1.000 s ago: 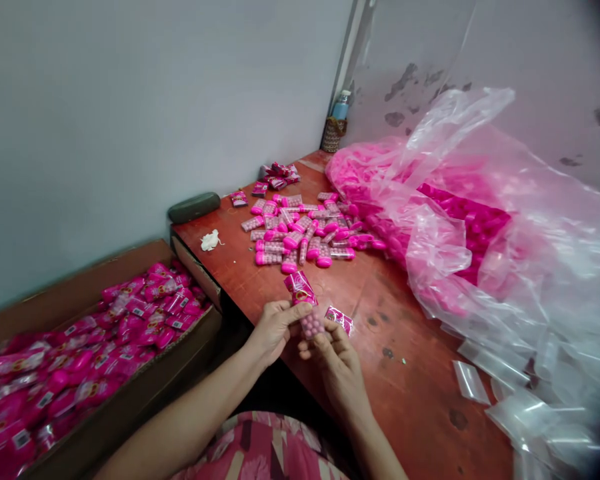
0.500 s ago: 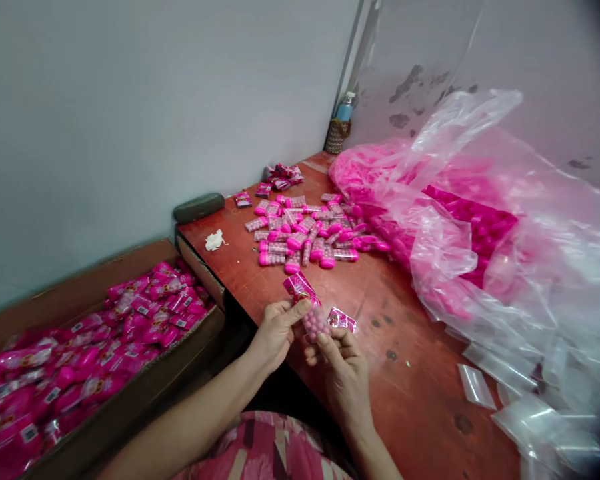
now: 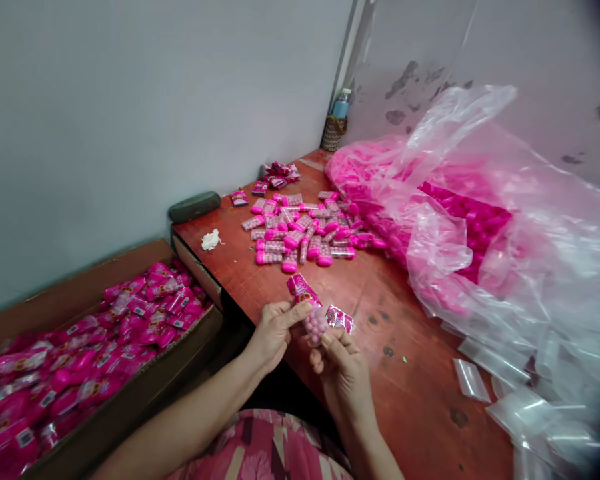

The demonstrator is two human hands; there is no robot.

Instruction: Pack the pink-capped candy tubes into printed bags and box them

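Between my hands is a small clear candy container filled with pink balls, its upper end covered by a pink printed sleeve. My left hand pinches it where the sleeve ends, thumb on top. At the lower end, the thumb and fingers of my right hand are closed on the same container. A flat pink printed sleeve lies on the table just beyond my right fingers. Farther back is a loose pile of similar candy containers with pink caps.
A carton of pink wrapped packs stands at left. On the red table are a big clear bag of pink pieces, clear plastic sleeves, stacked printed sleeves, a dark case and white crumpled tissue.
My right fingers have shifted slightly at the container's lower end. My left hand keeps its pinch. The whole view has moved a little.
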